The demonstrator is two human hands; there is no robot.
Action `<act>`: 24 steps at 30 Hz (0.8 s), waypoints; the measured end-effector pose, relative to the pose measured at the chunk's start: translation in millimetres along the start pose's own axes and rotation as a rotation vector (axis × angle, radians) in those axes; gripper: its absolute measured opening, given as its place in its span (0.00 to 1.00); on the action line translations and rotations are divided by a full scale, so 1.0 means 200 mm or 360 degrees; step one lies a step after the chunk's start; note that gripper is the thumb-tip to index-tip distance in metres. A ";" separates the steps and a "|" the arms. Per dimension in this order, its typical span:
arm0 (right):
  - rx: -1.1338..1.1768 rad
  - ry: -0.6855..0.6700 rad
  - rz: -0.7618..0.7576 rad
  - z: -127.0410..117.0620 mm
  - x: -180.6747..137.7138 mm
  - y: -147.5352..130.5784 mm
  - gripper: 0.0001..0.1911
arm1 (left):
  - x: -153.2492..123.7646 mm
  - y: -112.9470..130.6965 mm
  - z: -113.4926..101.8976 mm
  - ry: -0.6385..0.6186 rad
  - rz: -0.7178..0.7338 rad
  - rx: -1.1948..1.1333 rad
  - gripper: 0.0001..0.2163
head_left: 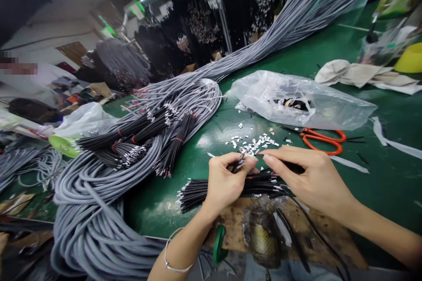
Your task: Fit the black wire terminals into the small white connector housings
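a green table [392,184] spreads beneath everything, and grey cables [75,237] run over it from the far right to a heaped coil on the left, with tied bundles of black wire [115,138] lying on top. a clear plastic bag [339,105] with dark bits inside lies beyond the hands, and a worn wooden board [227,217] sits at the near edge. a loose black wire bundle [194,193] lies just beyond the board, passing under the person's left hand [227,180], which is curled nearly closed. the right hand [310,175] faces it, thumb and forefinger pinched together, fingertips near the left's. orange-handled scissors [305,135] rest beyond the right hand. smaller are the dark wire [238,164] in the left hand's grip and the thin dark strand [260,154] between the right fingertips. smallest are white pieces [259,142], scattered just past both hands.
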State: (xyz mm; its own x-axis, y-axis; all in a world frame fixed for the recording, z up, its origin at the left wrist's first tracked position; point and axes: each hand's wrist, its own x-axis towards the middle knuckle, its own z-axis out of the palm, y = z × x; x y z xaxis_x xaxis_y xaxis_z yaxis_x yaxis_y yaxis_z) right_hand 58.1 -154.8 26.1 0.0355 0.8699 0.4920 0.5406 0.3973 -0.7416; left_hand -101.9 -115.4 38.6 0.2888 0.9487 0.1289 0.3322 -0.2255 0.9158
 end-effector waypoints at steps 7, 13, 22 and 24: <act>0.0035 0.0064 0.0082 -0.01 0.00 0.00 0.08 | 0.01 0.00 0.00 0.0083 -0.0004 -0.0110 0.09; 0.0290 0.0057 0.0279 0.02 -0.01 0.00 0.06 | 0.01 0.00 0.02 0.0181 0.0118 -0.0103 0.06; 0.0346 0.0032 0.0405 0.02 -0.01 0.00 0.08 | -0.01 -0.01 0.03 0.0125 0.0070 -0.0049 0.07; 0.0341 0.0025 0.0403 0.02 -0.01 0.00 0.09 | -0.01 -0.02 0.03 0.0118 0.0072 -0.0038 0.08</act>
State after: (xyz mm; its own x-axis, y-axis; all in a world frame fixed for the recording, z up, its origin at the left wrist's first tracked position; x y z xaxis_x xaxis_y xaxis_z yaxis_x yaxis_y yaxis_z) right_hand 54.1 -155.5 23.8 0.1602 0.9448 0.2857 0.3241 0.2230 -0.9194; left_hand -98.3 -117.2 33.3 0.2355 0.9517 0.1970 0.2988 -0.2638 0.9171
